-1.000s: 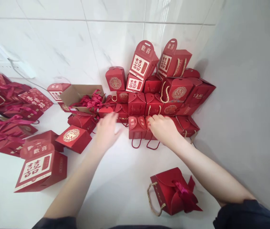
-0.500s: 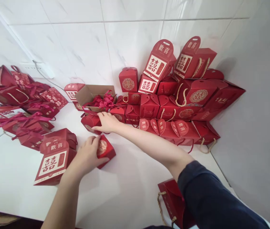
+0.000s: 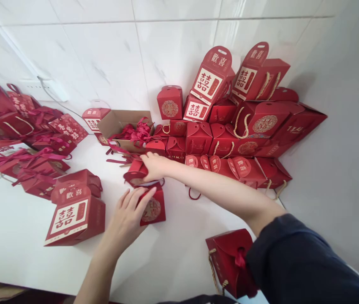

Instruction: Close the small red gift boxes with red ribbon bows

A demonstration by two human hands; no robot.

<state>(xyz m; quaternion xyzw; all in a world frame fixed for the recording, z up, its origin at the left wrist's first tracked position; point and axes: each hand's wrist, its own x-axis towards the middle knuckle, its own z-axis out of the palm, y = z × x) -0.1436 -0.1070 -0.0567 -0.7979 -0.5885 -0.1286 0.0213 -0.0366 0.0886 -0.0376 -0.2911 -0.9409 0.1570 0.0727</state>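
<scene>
歡喜 and 囍 on leaning box (image 3: 207, 86), same on large left box (image 3: 76, 218), probably 之 on small back box (image 3: 169, 103)

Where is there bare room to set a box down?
The white tabletop is bare between the left hand and ribboned box, and in front of the big double-happiness box. It is crowded along the wall, with stacked boxes.

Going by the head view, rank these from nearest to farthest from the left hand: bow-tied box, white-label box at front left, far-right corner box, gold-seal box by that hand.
1. Gold-seal box: at the left hand, touching.
2. White-label box: to its left.
3. Bow-tied box: right, front.
4. Corner box: far right, back.
</scene>
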